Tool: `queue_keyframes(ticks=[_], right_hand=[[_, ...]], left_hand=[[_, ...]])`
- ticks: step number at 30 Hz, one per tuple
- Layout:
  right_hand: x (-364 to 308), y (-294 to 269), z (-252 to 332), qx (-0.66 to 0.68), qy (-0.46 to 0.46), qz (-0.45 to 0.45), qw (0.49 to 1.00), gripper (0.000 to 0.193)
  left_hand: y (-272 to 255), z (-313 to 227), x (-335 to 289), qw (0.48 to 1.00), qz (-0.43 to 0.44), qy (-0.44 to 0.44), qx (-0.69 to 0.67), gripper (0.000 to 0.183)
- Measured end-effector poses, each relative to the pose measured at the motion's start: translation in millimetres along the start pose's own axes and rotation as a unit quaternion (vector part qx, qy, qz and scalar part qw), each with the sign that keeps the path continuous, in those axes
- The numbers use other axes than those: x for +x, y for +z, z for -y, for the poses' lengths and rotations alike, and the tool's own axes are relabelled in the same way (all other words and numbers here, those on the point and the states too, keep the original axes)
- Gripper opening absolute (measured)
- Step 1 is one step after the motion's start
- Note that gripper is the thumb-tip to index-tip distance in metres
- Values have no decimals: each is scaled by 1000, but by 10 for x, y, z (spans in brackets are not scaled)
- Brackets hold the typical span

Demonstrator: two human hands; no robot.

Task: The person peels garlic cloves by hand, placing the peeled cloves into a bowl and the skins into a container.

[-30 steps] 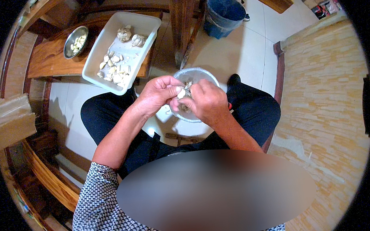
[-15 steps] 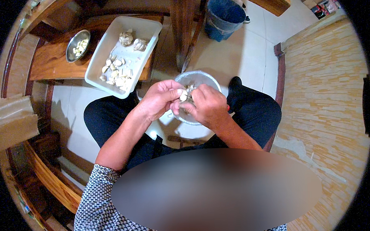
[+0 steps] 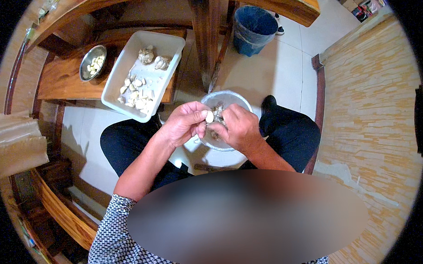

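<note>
My left hand (image 3: 185, 123) pinches a pale garlic clove (image 3: 210, 116) between thumb and fingers. Touching the same clove, my right hand (image 3: 234, 129) has its fingers curled against it. Both hands meet over a clear bowl (image 3: 233, 97) on the floor between my knees; papery garlic skins show inside it. A white rectangular tray (image 3: 125, 65) with garlic bulbs and loose cloves lies on a low wooden bench (image 3: 65, 79) ahead to the left. Beside the tray stands a small steel bowl (image 3: 93, 62) of peeled cloves.
A blue bucket (image 3: 253, 28) stands on the tiled floor ahead, beyond a wooden table leg (image 3: 203, 39). A dark shoe (image 3: 268, 103) shows by the bowl. Wooden furniture and stacked cardboard (image 3: 16, 143) line the left side; a tan brick-patterned wall (image 3: 373, 103) runs on the right.
The view has shifted slightly, so the tray and bucket sit lower in the picture. My hands stay together over the bowl, fingers working at the clove.
</note>
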State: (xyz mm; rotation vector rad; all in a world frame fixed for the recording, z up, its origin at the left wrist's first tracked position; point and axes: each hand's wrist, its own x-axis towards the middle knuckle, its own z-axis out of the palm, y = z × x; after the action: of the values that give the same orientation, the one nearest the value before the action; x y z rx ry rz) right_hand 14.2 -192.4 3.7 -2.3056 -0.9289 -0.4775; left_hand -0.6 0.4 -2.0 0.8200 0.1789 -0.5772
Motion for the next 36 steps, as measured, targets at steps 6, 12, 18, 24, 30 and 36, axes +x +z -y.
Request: queue_keyframes(ticks=[6, 12, 18, 24, 30, 36], right_hand=[[19, 50, 20, 32, 3, -13, 999, 35], [13, 17, 6, 66, 31, 16, 997, 31], [-19, 49, 73, 168, 136, 18, 976, 30], [1, 44, 68, 243, 220, -18, 945, 17], [-119, 118, 2, 312, 307, 18, 899, 20], [-221, 228, -59, 301, 328, 36, 895, 17]], left_hand=[[-37, 55, 22, 999, 16, -11, -38, 13], [85, 19, -1, 996, -10, 23, 81, 15], [-18, 13, -7, 987, -57, 39, 148, 18], [47, 44, 5, 988, -64, 41, 133, 15], [-70, 146, 90, 965, -55, 77, 244, 12], [-80, 232, 78, 952, -47, 103, 285, 14]])
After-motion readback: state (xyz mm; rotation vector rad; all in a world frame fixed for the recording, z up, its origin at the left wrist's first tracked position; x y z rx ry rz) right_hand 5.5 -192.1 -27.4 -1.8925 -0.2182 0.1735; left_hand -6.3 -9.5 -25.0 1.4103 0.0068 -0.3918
